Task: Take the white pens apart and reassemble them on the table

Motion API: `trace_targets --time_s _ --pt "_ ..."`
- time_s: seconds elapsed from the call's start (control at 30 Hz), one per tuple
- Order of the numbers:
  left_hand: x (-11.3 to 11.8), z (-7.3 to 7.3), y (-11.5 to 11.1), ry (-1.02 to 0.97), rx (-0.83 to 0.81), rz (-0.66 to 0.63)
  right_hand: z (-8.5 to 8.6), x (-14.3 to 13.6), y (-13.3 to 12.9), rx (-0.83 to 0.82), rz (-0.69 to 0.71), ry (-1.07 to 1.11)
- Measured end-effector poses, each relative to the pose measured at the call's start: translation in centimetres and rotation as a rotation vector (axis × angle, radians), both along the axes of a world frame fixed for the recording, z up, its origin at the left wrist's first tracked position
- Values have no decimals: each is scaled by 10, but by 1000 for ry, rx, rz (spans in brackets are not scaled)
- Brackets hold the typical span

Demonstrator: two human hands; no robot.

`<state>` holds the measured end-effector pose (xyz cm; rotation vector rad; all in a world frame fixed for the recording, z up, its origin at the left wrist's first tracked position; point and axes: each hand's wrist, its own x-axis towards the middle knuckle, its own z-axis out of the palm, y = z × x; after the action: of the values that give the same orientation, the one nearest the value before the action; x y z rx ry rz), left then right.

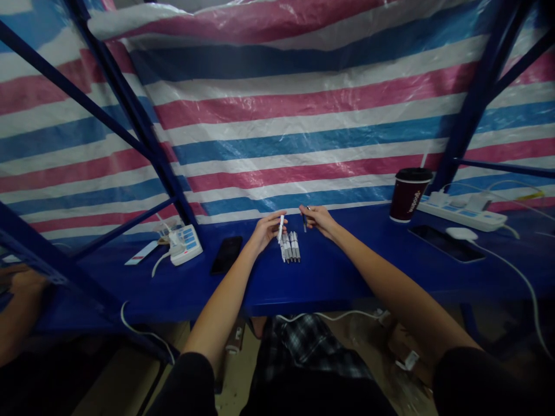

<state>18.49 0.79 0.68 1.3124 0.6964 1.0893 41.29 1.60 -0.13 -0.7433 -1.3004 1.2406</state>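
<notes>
Left hand [265, 230] closed around a white pen body [281, 225], held nearly upright, tip pointing down toward the row of pens [290, 246] on the blue table [338, 271]. Right hand [318, 218] pinching a small dark pen part [304, 221] between fingertips, just beside the left hand, not touching it. Hard to tell whether this dark piece is a cap or a refill. Row of white and grey pens lying side by side on the table, directly under both hands, close to the table's middle.

Left of the hands, a black phone [226, 254] lying flat, then a white power strip [185, 244] with cable. On the right, a dark red paper cup [408, 195] with black lid, a second long white power strip [462, 212], another dark phone [446, 242] and a white charger [462, 233] with cord. Behind the table, striped red, white and blue tarpaulin [303, 115] on a blue frame. At far left, another person's hand [23, 282], resting apart.
</notes>
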Motion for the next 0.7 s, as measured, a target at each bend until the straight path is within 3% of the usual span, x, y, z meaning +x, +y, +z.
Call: trace_targets --time_s 0.27,0.7 --pt "2 0 -4 23 -22 -110 -1 -3 1 70 -81 -157" --pt "3 3 -10 74 -14 -112 0 -5 -2 36 4 -121"
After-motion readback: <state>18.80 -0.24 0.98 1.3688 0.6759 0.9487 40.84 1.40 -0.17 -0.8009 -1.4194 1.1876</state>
